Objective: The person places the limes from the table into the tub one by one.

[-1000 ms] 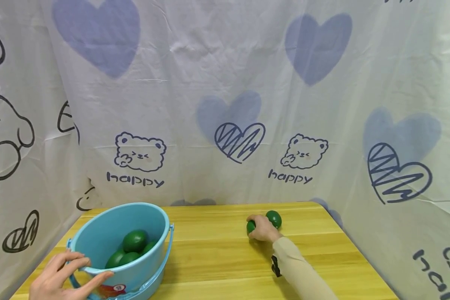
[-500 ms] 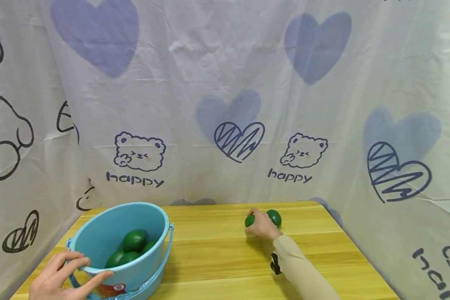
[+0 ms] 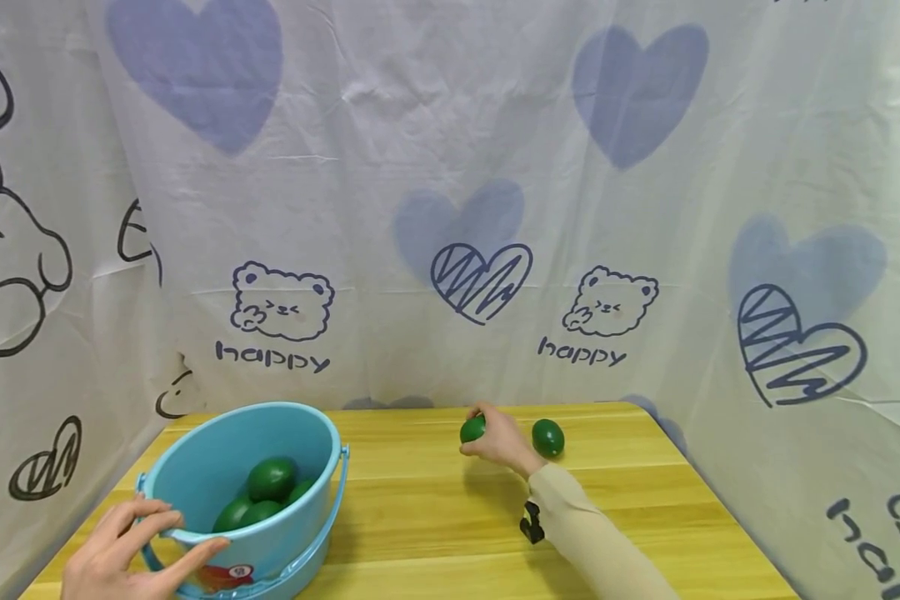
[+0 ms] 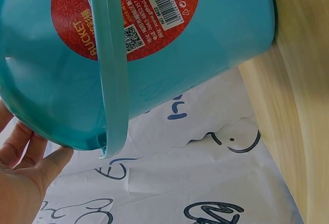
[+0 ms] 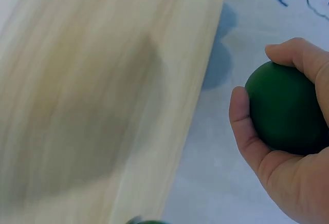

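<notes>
My right hand (image 3: 501, 439) grips a smooth, dark green avocado (image 3: 472, 429), held above the table with a shadow beneath. In the right wrist view, the fingers and thumb curl round this avocado (image 5: 285, 108). Another avocado (image 3: 548, 437) lies on the table just right of that hand. At the left stands a light blue bucket (image 3: 183, 454), tilted towards me, with several avocados (image 3: 272, 478) inside. My left hand (image 3: 123, 550) pinches its near-left rim; in the left wrist view, the fingers (image 4: 19, 141) are at the bucket's rim beside the handle (image 4: 114, 80).
The wooden table (image 3: 412, 517) reaches back to a white cloth (image 3: 390, 358) printed with hearts and bears, which also hangs at both sides. A red label (image 4: 169, 18) is on the bucket's outer wall. The bucket's handle hangs down its side.
My right hand has raised the avocado off the table and carried it left, away from the other avocado. The left hand and the bucket have stayed in place.
</notes>
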A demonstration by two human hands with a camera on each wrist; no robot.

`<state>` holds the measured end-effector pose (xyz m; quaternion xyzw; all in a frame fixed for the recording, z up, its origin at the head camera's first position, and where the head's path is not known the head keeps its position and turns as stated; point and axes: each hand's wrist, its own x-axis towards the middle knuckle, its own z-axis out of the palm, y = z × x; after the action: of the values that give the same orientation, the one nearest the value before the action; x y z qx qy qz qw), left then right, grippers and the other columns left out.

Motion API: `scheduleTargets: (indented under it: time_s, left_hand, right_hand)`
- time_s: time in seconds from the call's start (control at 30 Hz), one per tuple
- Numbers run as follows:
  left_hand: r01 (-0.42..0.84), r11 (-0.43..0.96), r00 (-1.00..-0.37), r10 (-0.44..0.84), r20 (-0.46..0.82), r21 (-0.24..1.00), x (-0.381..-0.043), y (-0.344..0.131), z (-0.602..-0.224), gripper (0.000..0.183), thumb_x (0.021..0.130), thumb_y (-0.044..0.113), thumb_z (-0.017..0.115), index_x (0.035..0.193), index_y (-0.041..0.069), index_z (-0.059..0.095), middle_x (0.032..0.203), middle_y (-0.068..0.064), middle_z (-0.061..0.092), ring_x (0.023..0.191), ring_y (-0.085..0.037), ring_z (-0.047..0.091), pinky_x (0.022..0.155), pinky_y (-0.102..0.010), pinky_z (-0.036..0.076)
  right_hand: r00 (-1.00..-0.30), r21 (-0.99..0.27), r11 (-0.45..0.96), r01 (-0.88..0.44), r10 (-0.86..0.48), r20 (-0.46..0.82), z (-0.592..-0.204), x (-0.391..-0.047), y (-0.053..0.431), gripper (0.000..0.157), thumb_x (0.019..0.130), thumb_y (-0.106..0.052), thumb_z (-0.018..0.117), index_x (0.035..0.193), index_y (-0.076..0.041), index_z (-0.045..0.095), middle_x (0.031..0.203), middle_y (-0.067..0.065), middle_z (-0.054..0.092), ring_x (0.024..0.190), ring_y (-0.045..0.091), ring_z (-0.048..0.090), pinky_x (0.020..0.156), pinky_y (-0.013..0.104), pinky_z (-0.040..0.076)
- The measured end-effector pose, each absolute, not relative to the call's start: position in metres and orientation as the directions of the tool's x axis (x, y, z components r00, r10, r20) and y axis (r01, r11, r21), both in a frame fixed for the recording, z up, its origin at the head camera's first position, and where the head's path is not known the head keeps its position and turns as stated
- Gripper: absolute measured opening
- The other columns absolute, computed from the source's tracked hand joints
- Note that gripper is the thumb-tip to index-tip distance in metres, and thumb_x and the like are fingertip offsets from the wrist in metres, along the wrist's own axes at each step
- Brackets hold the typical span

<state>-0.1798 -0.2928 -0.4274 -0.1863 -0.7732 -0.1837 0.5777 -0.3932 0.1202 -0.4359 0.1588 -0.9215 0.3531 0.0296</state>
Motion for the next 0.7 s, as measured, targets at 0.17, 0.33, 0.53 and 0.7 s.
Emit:
scheduleTargets:
  time_s: [0.17,0.33,0.53,0.7]
  left_hand:
    - [0.480,0.849,-0.350,-0.047,0.936,0.222,-0.176,-0.289,-0.427,0.058,0.035,0.048,0.097,0.071,0.011,0.070,0.080,-0.006,0.060,0.080,0.009,0.045,0.064,-0.006,0.038]
    - [0.439,0.849,-0.408,-0.104,0.907,0.295,-0.173,-0.286,-0.424,0.056,0.028,0.027,0.100,0.071,0.010,0.069,0.082,-0.005,0.060,0.082,0.016,0.042,0.064,-0.004,0.037]
    - [0.410,0.853,-0.418,-0.140,0.898,0.324,-0.175,-0.287,-0.422,0.056,0.031,0.037,0.100,0.071,0.011,0.070,0.083,-0.004,0.060,0.084,0.019,0.040,0.062,-0.004,0.037]
    - [0.409,0.852,-0.414,-0.148,0.898,0.328,-0.175,-0.288,-0.423,0.058,0.036,0.050,0.096,0.070,0.011,0.070,0.083,-0.005,0.061,0.084,0.019,0.040,0.060,-0.004,0.036]
  right_hand:
    - [-0.941,-0.700,0.639,-0.320,-0.298,0.158,-0.429,-0.390,0.105,0.048,0.076,-0.019,0.083,0.118,-0.009,0.063,0.108,0.013,0.064,0.083,0.021,0.063,0.066,0.031,0.057]
    - [-0.940,-0.760,0.575,-0.304,-0.309,0.142,-0.424,-0.386,0.094,0.049,0.077,-0.022,0.083,0.121,-0.014,0.063,0.110,0.014,0.063,0.076,0.018,0.063,0.062,0.029,0.057]
    - [-0.920,-0.792,0.513,-0.331,-0.362,0.151,-0.414,-0.380,0.081,0.049,0.079,-0.022,0.083,0.120,-0.013,0.057,0.112,0.013,0.060,0.082,0.020,0.063,0.064,0.032,0.058]
    - [-0.903,-0.796,0.493,-0.351,-0.404,0.148,-0.405,-0.375,0.070,0.049,0.079,-0.026,0.083,0.121,-0.017,0.061,0.116,0.011,0.060,0.087,0.020,0.062,0.068,0.033,0.058]
